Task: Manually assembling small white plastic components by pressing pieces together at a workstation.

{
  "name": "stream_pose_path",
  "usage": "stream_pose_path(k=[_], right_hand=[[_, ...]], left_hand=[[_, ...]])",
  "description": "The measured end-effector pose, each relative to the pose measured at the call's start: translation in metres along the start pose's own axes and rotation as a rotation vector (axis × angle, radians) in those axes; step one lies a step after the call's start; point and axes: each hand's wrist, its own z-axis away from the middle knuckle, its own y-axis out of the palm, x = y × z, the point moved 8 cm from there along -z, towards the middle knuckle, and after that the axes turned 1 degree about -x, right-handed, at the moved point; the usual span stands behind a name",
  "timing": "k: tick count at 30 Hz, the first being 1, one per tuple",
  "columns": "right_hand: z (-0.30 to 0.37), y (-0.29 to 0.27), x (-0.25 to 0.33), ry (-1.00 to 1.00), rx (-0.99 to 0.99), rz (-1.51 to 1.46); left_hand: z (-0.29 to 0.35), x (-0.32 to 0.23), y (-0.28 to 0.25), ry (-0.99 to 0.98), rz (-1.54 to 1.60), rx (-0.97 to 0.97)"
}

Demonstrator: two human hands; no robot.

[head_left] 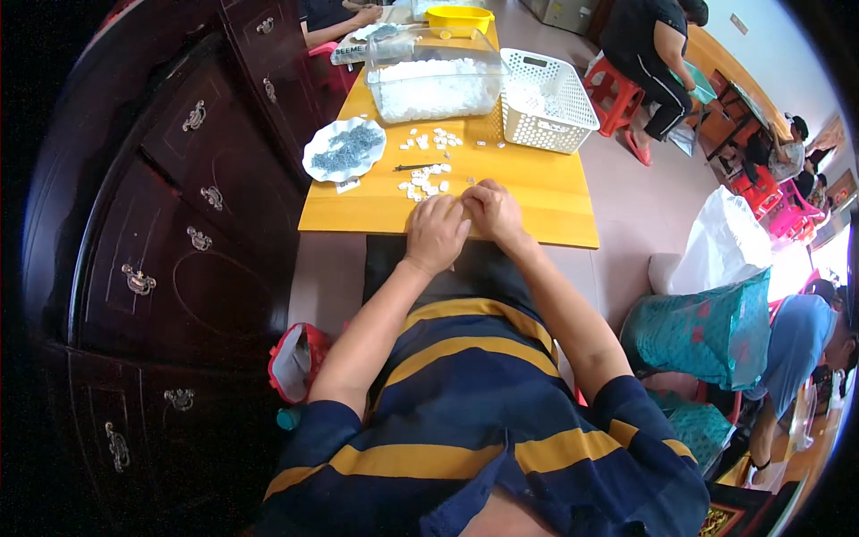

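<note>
My left hand (438,231) and my right hand (495,213) meet at the near edge of the yellow table (546,201). The fingers of both are bent and closed, and what they hold, if anything, is hidden. Just beyond my left hand lie small white plastic pieces (419,187) in a loose group, with a slim dark tool (414,167) beside them. More white pieces (437,138) are scattered farther up. A scalloped white plate (314,159) to the left carries a heap of small grey metal-looking parts (347,149).
Past the pieces stands a clear plastic tub (385,88) full of white pieces. Right of it is a white perforated basket (548,134), behind it a yellow basin (459,18). A dark wooden cabinet (161,224) lines the left. Teal sacks (693,327) stand right; other people sit nearby.
</note>
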Motion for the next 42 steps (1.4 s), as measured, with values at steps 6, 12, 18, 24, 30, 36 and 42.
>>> stream_pose_path(k=[6, 12, 18, 24, 30, 36, 42], right_hand=[[-0.008, 0.006, 0.008, -0.017, 0.037, 0.032], [-0.013, 0.008, 0.001, -0.055, 0.000, 0.015], [-0.013, 0.000, -0.020, 0.105, -0.151, -0.182], [-0.008, -0.001, -0.037, 0.245, -0.170, -0.187], [-0.005, -0.002, -0.037, 0.268, -0.149, -0.267], [0.008, 0.001, -0.019, 0.250, -0.044, -0.205], [0.017, 0.003, 0.007, 0.155, 0.061, -0.285]], left_hand=[[0.001, 0.003, -0.002, -0.015, 0.013, 0.006], [0.000, 0.000, -0.001, -0.007, 0.017, -0.011], [0.001, 0.003, -0.001, -0.009, 0.010, -0.025], [0.001, 0.003, -0.002, -0.023, 0.030, -0.008], [0.000, 0.005, -0.003, -0.030, 0.032, -0.017], [0.003, 0.027, -0.002, -0.210, 0.244, -0.081], [0.003, 0.043, -0.003, -0.339, 0.435, -0.157]])
